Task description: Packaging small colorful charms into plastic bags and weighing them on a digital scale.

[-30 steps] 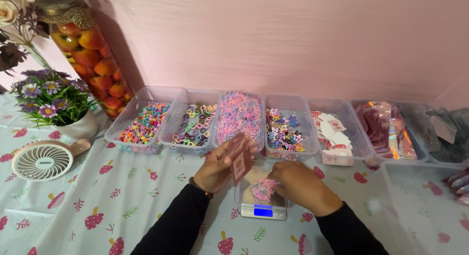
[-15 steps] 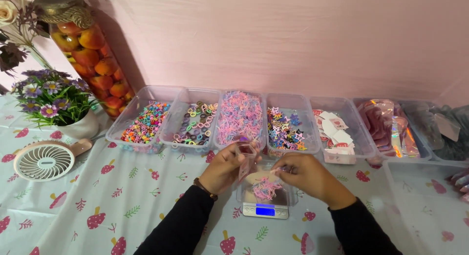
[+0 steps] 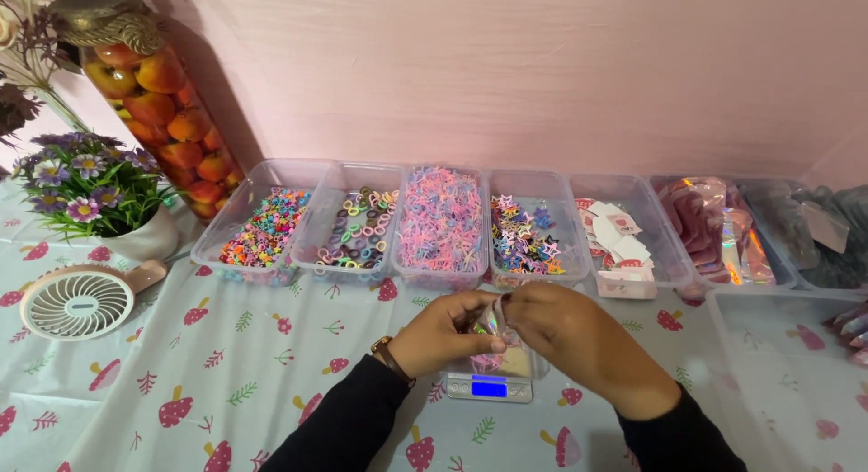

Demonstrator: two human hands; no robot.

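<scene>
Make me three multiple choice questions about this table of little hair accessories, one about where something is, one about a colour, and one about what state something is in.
1. Where is the small digital scale?
A. directly below the two hands
B. inside the leftmost bin
C. beside the flower pot

2. What colour is the scale's lit display?
A. red
B. blue
C. green

3. What are the left hand and right hand doing?
A. resting flat on the tablecloth
B. both pinching a small shiny pouch between them
C. lifting the handheld fan

Answers: 1 A, the scale sits on the tablecloth just under the hands. 2 B, the display glows blue. 3 B, the fingers of both hands meet on the pouch above the scale.
</scene>
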